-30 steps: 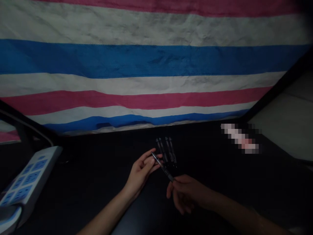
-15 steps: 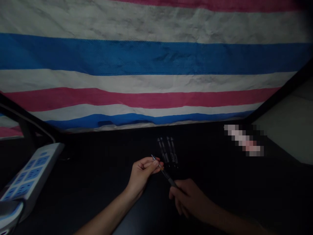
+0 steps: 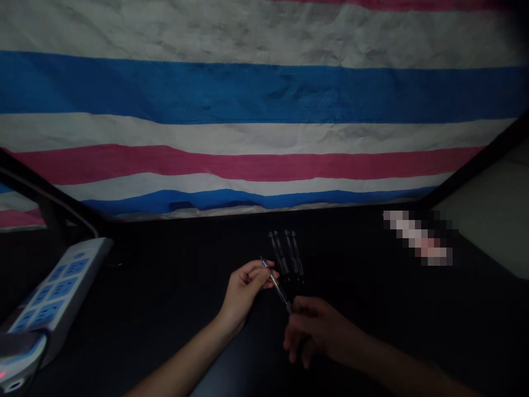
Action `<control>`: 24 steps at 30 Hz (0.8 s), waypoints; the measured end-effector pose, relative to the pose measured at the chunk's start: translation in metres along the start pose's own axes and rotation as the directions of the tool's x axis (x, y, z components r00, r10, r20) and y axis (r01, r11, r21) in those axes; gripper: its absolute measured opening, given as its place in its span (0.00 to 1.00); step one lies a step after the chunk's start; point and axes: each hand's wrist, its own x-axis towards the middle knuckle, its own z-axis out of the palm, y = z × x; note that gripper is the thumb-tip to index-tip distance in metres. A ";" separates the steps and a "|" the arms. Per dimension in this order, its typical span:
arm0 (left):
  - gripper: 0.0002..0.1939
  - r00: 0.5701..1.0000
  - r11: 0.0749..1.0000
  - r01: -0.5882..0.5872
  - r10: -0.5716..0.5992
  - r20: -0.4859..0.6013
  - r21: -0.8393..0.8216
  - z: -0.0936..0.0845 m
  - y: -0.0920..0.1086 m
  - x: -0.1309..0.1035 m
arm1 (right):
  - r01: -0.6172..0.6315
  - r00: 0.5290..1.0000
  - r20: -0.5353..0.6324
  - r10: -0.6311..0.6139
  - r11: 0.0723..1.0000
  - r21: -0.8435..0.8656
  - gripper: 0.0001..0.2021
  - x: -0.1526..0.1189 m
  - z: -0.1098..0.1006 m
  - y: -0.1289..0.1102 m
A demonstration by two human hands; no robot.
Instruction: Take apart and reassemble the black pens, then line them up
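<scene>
Blue, white and pink striped sheeting (image 3: 264,91) spans everything beyond the hands, down to the far edge of a dark tabletop (image 3: 165,275). A white power strip (image 3: 90,264) lies well left of the left hand (image 3: 242,289), which pinches between thumb and fingers; the right hand (image 3: 328,331) grasps from the opposite side, its fingers curled in. Beyond the right hand, off to its right, sits a pinkish patch (image 3: 417,237) (pixelated, so I can't say what it is). Four pens (image 3: 286,256) lie roughly side by side just past the left fingertips, making that the tightest side for moving; the sheeting and strip seem far enough off. Slanting between both hands is a slim pen (image 3: 281,292), probably light, stiff and fairly sturdy, though its shiny length may slip; the darker end by the right fingers looks the surer hold.
</scene>
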 end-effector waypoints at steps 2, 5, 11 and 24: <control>0.14 1.000 1.000 -0.005 0.005 -0.006 -0.003 -0.001 0.000 0.001 | -0.023 0.999 0.042 0.022 0.999 0.030 0.19 0.000 0.000 -0.001; 0.14 1.000 1.000 -0.002 0.002 0.001 0.008 -0.001 0.000 0.001 | -0.038 0.999 0.030 0.038 0.999 0.008 0.18 -0.001 0.001 -0.004; 0.14 1.000 1.000 -0.012 0.012 0.006 0.028 -0.001 0.000 0.001 | -0.038 0.995 0.097 0.037 0.999 0.014 0.17 -0.003 0.000 -0.007; 0.14 1.000 0.999 0.012 -0.012 -0.006 -0.047 0.001 0.002 0.001 | -0.020 0.995 0.098 0.019 1.000 0.002 0.14 -0.002 -0.003 -0.005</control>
